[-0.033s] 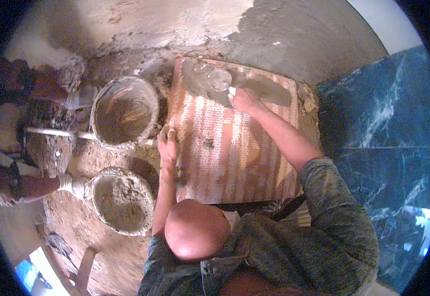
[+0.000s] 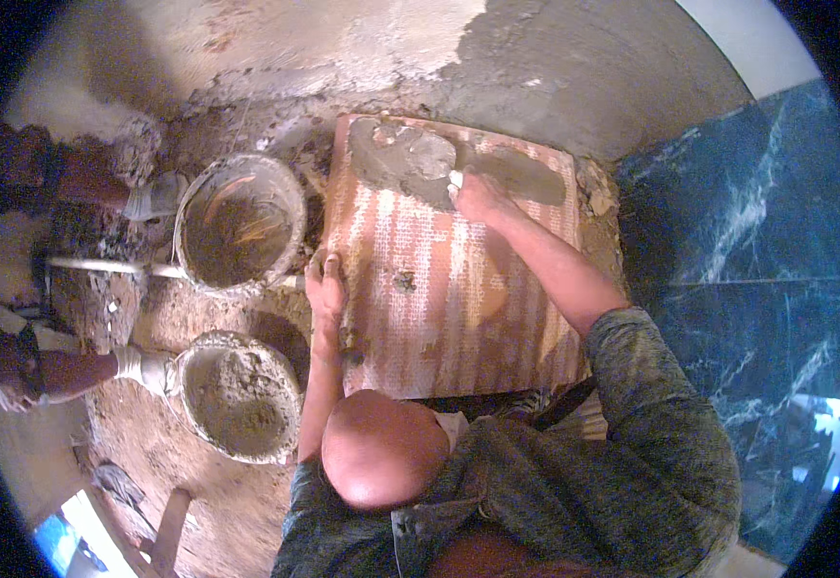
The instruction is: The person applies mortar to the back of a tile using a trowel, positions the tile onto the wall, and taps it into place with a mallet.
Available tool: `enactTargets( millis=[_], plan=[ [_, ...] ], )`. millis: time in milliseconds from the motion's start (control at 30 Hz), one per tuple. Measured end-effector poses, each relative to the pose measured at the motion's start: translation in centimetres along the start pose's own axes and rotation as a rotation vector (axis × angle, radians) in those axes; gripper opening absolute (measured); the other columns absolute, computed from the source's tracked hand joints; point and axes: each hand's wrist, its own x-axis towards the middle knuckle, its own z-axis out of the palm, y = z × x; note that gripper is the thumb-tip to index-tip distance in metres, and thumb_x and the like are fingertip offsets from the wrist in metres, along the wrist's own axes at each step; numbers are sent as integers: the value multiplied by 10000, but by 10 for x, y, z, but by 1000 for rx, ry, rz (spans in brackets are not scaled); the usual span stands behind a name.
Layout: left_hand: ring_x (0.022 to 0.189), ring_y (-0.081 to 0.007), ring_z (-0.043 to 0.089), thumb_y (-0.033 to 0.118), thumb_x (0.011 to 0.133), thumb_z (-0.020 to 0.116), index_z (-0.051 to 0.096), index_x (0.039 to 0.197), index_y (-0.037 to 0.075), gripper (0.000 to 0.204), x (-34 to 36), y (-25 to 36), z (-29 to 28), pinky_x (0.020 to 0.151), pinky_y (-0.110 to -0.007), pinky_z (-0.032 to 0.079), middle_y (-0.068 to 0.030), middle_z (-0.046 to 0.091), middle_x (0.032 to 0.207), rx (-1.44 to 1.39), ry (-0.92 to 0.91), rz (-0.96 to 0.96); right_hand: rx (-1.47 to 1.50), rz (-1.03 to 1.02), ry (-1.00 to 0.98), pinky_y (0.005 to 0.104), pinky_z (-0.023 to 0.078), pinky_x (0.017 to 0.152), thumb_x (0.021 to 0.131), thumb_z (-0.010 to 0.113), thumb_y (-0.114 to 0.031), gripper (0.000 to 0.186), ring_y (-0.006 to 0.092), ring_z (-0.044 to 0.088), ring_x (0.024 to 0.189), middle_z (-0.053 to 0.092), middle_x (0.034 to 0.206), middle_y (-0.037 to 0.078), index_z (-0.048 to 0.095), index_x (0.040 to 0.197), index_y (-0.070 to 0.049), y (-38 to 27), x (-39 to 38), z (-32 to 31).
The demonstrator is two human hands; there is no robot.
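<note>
A large square tile (image 2: 420,328) lies with its ribbed, pinkish back facing up, and grey wet mortar (image 2: 526,178) is spread along its far part. My right hand (image 2: 482,199) is closed over the mortar, around what looks like the handle of a trowel; its rounded, mortar-smeared blade (image 2: 429,152) lies to the left of the hand. Something small and white shows at my fingers. My left hand (image 2: 324,281) grips the tile's left edge, fingertips pointing away from me.
Left of the tile stand two mortar-crusted basins, the far basin (image 2: 186,226) and the near basin (image 2: 191,424) with mortar inside. A co-worker's gloved hand (image 2: 145,371) holds the near one. A wooden handle (image 2: 116,264) lies between them. Blue marbled tiles (image 2: 728,222) cover the right side; a plastered wall (image 2: 574,77) stands behind.
</note>
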Motion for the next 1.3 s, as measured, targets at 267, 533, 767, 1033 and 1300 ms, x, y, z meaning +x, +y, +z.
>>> enactTargets(
  millis=[267,533,767,1033,1300],
  plan=[
    [698,-83,486,123,903,544,592,1048,11,189,-11,30,16,588,-211,393,2,558,845,-266,-30,-23,-172,-6,-9,499,481,815,840,545,-405,385,414,608,920,638,967,228,639,1009,-71,114,0,6],
    [679,-116,448,136,873,495,564,874,33,125,-7,20,15,607,-264,356,-8,523,772,-212,-6,-39,-158,192,53,486,486,819,837,509,-341,351,400,605,949,637,1011,211,637,1028,-75,200,-18,-16],
    [734,-124,530,130,895,521,600,1065,-13,236,5,-9,12,631,-257,436,-39,596,873,-194,-15,21,-306,337,54,473,505,799,801,546,-342,405,405,622,927,635,1007,238,619,1033,-18,282,-16,-23],
    [612,-70,461,119,871,527,578,1036,9,206,-12,33,13,508,-217,373,12,541,776,-331,-32,-93,-246,338,22,443,501,756,844,514,-385,439,355,609,861,627,940,195,609,1036,-2,316,-14,-21],
    [774,-146,534,162,863,565,580,1112,-26,312,-5,17,14,652,-269,436,-57,595,881,-242,-63,-121,-83,340,25,406,491,707,884,487,-413,433,276,590,791,616,866,124,607,1040,-26,326,-44,8]
  ],
)
